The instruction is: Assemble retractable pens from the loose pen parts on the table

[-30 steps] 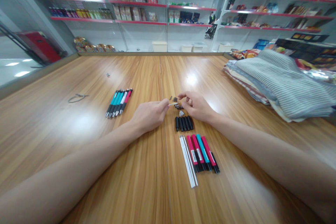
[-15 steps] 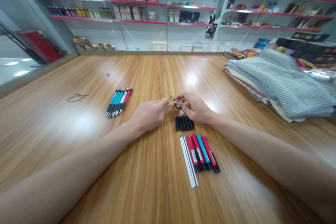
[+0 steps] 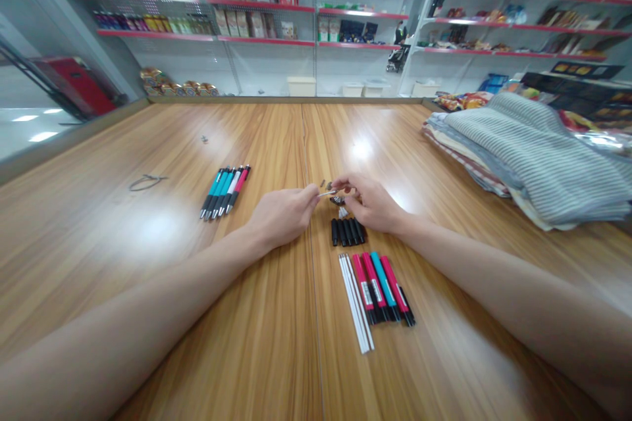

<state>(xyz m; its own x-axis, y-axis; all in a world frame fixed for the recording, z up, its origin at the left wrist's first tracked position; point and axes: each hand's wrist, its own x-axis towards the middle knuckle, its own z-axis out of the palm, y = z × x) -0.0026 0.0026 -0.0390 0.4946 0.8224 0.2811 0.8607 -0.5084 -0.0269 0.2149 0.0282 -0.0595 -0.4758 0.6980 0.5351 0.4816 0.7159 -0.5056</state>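
Note:
My left hand (image 3: 281, 214) is closed in a pinch on a thin white pen refill (image 3: 326, 194) that points right. My right hand (image 3: 369, 202) pinches a tiny part at the refill's tip; I cannot make out what it is. Both hands meet above a small heap of springs and small parts (image 3: 340, 204). Just below lie several black pen grips (image 3: 347, 231). Nearer to me lie white refills (image 3: 355, 302) and red and teal pen barrels (image 3: 382, 287). A row of assembled pens (image 3: 226, 191) lies to the left.
The wooden table (image 3: 148, 243) has a seam down its middle. A pile of striped folded cloth (image 3: 533, 151) sits at the right. A loose rubber band (image 3: 147, 181) lies far left. Shop shelves (image 3: 257, 26) with goods stand beyond the table.
Both hands stay together at the refill's tip; my right fingers shifted slightly along it. Nothing else on the table moved.

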